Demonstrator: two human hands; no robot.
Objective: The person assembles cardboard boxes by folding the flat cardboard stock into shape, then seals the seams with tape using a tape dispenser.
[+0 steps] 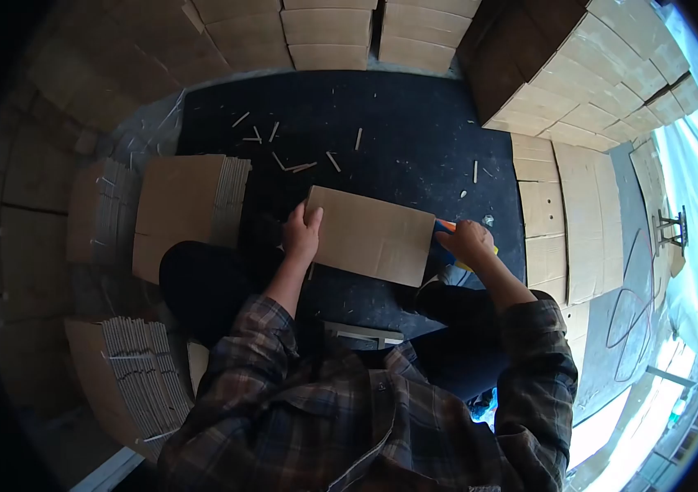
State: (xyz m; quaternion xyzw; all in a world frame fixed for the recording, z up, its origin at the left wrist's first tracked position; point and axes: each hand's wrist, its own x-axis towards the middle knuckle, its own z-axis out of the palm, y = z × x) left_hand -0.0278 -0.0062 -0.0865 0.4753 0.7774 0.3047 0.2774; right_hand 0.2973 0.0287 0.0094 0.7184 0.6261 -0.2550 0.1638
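Observation:
A plain brown cardboard piece (374,238) lies across in front of my knees, slightly tilted down to the right. My left hand (303,231) grips its left edge, the thumb on the upper face and the other fingers partly hidden at the edge. Close by its right end, my right hand (469,244) is closed around a blue, orange and yellow tool (446,225). The hand covers most of that tool, and I cannot tell its kind. The tool's blue part is right at the cardboard's right edge.
A dark mat (415,123) spreads over the floor, with several thin cardboard strips (333,161) scattered on it. Bundles of flat cardboard (177,205) stand to my left. Stacked cartons (328,29) line the back, and flat cardboard sheets (587,221) lie on the right.

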